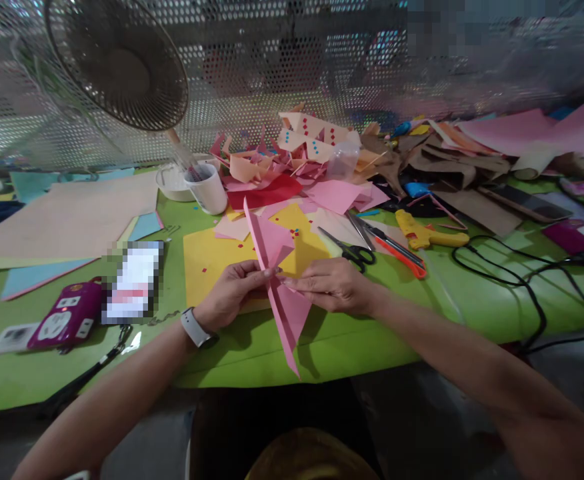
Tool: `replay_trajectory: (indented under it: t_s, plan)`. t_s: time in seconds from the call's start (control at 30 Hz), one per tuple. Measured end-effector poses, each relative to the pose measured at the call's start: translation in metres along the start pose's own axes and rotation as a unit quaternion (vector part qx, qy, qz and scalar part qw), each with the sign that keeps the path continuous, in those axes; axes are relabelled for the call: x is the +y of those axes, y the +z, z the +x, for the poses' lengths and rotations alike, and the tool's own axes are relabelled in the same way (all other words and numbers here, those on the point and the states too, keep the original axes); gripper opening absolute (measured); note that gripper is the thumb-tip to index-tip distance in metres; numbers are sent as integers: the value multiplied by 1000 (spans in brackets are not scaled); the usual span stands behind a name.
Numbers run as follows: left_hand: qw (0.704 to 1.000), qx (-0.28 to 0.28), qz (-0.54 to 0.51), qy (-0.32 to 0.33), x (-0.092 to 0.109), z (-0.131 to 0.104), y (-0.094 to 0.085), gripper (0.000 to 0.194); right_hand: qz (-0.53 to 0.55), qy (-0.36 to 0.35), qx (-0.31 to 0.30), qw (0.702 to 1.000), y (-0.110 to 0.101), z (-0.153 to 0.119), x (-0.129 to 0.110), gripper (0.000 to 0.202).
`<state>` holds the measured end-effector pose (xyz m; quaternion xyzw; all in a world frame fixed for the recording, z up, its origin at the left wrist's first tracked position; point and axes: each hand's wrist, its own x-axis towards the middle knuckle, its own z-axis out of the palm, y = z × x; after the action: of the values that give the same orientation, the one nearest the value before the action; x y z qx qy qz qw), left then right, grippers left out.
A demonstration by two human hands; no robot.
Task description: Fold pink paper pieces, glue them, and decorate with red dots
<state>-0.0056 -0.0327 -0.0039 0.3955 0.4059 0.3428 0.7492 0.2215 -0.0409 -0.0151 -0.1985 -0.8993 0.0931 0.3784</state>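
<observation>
Rounded yellow-brown shape point(312, 457) at bottom edge, nearest me; cannot identify. Folded pink paper point(289, 307) between my hands, over near edge of green worktop point(362, 343). My left hand point(227, 290): fingers pinching paper at its middle. My right hand point(335, 283): fingertips touching paper at same spot; cannot tell whether pinched. Yellow sheet point(205, 257) beyond, partly behind paper. To right: black-handled scissors point(359, 257), orange utility knife point(402, 255), yellow glue gun point(429, 237).

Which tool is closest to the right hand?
The black-handled scissors, lying just beyond the right hand; the orange cutter and yellow glue gun lie farther off to its right.
</observation>
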Motion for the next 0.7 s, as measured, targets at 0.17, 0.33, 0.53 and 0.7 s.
replay_trajectory:
  t_s: [0.17,0.33,0.53,0.7]
  plan:
    - [999,25,43,21,-3,1,1,29,11,11,-12,1000,2,0,0,27]
    - [994,37,79,72,-6,2,-1,30,146,166,21,975,-2,5,-11,29]
    - [990,48,91,97,-7,0,1,30,256,387,-33,885,0,14,-17,36]
    - [990,41,88,101,-9,1,0,30,339,406,-39,848,7,11,-11,34]
